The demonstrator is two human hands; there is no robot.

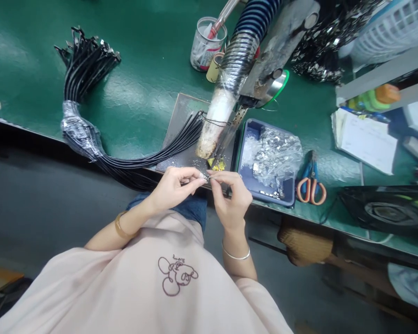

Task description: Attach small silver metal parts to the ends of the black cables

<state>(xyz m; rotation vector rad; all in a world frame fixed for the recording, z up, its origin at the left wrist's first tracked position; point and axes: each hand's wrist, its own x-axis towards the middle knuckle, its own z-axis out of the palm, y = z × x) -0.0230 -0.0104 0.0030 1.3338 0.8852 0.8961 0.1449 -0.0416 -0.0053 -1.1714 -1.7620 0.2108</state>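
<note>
My left hand (176, 186) and my right hand (231, 195) meet at the table's front edge, thumbs and forefingers pinched. Between their fingertips is a small silvery piece (208, 177), too tiny and half hidden to name. Just beyond the fingers are a yellow sponge-like scrap (218, 163) and a slim metal tool tip, below the whitish end of a hose (214, 118). To the left, a bundle of black cables (139, 161) lies across a grey board (181, 109), wrapped partway in clear plastic (80, 132). Connector-like ends (90, 53) fan out at its far end.
Right of my hands stands a blue tray (288, 197) with small metal parts in a clear bag. Orange-handled pliers (311, 181) lie beside it. Farther off are a cup (209, 46), a tape roll (214, 69), papers (367, 141), a basket (393, 35) and a black fan-like device (390, 211).
</note>
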